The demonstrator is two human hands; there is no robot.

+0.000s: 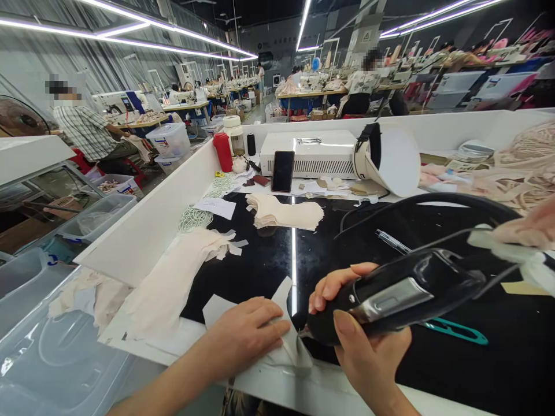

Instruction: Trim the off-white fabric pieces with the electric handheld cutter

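My right hand (pixel 368 352) is wrapped round a black corded hand-held power tool (pixel 390 294) with a metal plate on its side. The tool's narrow tip points left and down, at the edge of a white, sheet-like piece (pixel 297 346) by the table's front edge. My left hand (pixel 247 335) lies over this piece, fingers together and bent down onto it, the thumb hidden. Whether the piece is fabric or paper I cannot tell. To the left of my left hand, pale pink cut fabric (pixel 165 283) lies in a heap, and a stack of cream pieces (pixel 286 212) lies farther back.
Another person's hand (pixel 531 228) with whitish material reaches in from the right, near the tool's cable. A teal-handled tool (pixel 459 330) and a clear pen-like item (pixel 392 241) lie on the black tabletop (pixel 489 381). Behind stand a phone (pixel 282 171), a white box (pixel 310 153) and a red bottle (pixel 222 153).
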